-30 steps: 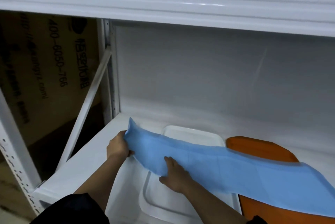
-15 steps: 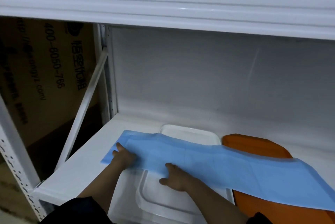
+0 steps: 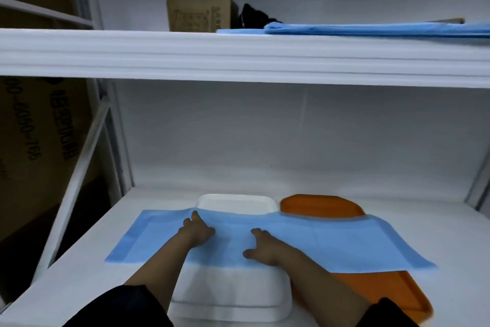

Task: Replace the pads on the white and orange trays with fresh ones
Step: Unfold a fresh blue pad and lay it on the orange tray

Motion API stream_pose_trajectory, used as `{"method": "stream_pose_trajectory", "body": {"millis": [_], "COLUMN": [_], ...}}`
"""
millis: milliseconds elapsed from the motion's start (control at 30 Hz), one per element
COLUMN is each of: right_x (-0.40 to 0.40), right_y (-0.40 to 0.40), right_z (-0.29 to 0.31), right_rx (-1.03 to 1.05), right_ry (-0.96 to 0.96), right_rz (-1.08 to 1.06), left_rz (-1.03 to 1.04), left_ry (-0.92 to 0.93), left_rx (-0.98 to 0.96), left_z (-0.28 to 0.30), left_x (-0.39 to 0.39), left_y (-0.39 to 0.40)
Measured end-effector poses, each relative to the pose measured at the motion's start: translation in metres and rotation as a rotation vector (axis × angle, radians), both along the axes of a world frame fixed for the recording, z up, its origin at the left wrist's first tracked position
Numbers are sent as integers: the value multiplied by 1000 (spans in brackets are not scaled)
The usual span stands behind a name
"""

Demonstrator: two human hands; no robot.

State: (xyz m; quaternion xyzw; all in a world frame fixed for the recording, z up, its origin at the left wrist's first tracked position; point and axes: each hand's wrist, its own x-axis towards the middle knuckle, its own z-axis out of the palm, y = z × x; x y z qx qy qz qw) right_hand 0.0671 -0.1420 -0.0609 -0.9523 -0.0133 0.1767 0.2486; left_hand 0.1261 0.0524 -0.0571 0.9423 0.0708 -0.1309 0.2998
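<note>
A white tray (image 3: 236,203) and an orange tray (image 3: 320,206) sit side by side on the lower shelf. A long blue pad (image 3: 344,242) lies flat across both trays, its left end spilling onto the bare shelf. My left hand (image 3: 196,228) rests palm down on the pad over the white tray, fingers spread. My right hand (image 3: 261,246) presses flat on the pad a little to the right, near the gap between the trays. Neither hand grips anything. Folded blue pads (image 3: 371,28) are stacked on the upper shelf at the right.
The white upper shelf beam (image 3: 238,56) crosses the view above my hands. A cardboard box (image 3: 198,15) and a dark object (image 3: 254,18) stand on the upper shelf. Large cardboard cartons (image 3: 31,136) stand beyond the left upright and its diagonal brace (image 3: 79,181).
My left hand has let go of the pad's left end and laid it flat; both hands now press on the spread pad. The camera has tilted up, showing the upper shelf.
</note>
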Motion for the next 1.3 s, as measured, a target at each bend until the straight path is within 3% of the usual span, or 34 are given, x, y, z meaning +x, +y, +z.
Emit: {"method": "stream_pose_trajectory", "body": {"millis": [500,900,1300], "right_x": [9,82,126], "right_y": [-118,-124,-119], "right_z": [-9,-46,-61], "right_rx": [-75,-316,-334], "right_ry": [-44,-121,-98], "right_rz": [-192,-135,-136], "left_rz": [-298,-723,-794], "left_ry": [63,79,64], "left_rx": [100,277,372], "left_z": [-14,-41,-57], "left_x": [-6,15,30], "left_y": [-142,-156,-154]}}
